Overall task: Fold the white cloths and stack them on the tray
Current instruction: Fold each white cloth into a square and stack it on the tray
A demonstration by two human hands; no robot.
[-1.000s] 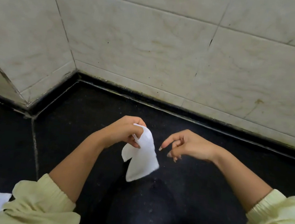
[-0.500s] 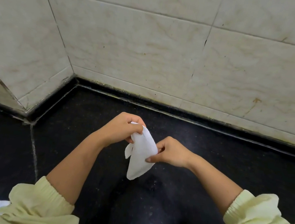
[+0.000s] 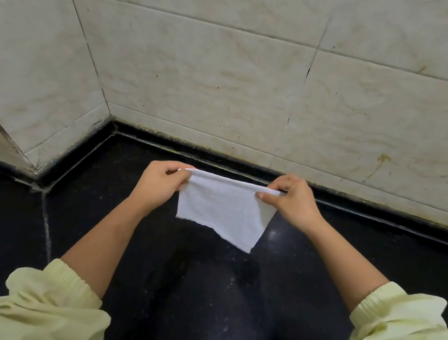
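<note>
Fingers of left hand (image 3: 156,184) and right hand (image 3: 293,201) pinch white cloth (image 3: 222,212) taut by its top corners.

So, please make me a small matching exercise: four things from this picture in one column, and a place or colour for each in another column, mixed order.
Column 1:
1. white cloth
2. left hand
3. sleeves
4. counter

Column 2:
A. black, speckled
B. pale yellow
C. stretched between both hands
D. pinching the cloth's upper left corner

Pairs: 1-C, 2-D, 3-B, 4-A
</note>
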